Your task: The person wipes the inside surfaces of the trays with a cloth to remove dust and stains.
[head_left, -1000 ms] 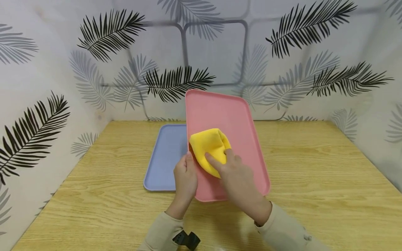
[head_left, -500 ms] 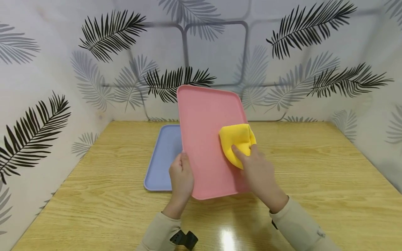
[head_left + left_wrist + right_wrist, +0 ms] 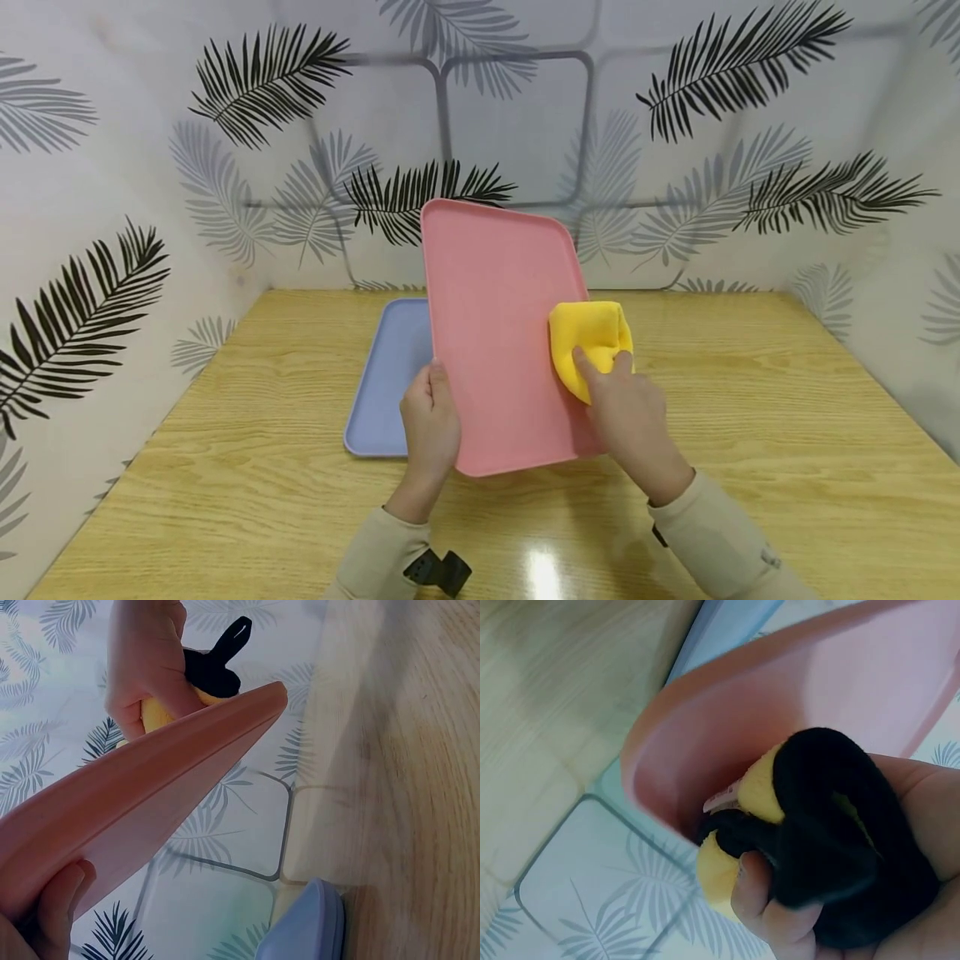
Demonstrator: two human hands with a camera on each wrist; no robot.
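A pink tray [image 3: 502, 333] is held up off the table, tilted, its inner face toward me. My left hand [image 3: 432, 417] grips its left rim, thumb over the edge; in the left wrist view, fingers [image 3: 64, 900] curl round the rim. My right hand [image 3: 633, 417] holds a bunched yellow cloth [image 3: 588, 329] against the tray's right side. Black fabric with a loop shows on this cloth in the left wrist view, and in the right wrist view black fabric [image 3: 840, 847] bunches within the right hand's grip.
Behind the pink tray, a blue tray [image 3: 386, 392] lies flat on the wooden table [image 3: 247, 467], its right part hidden. A leaf-patterned backdrop [image 3: 517, 125] rises at the table's back and sides.
My right hand has moved the yellow cloth from the pink tray's left-middle to its right edge. The pink tray has shifted slightly left and up with my left hand.
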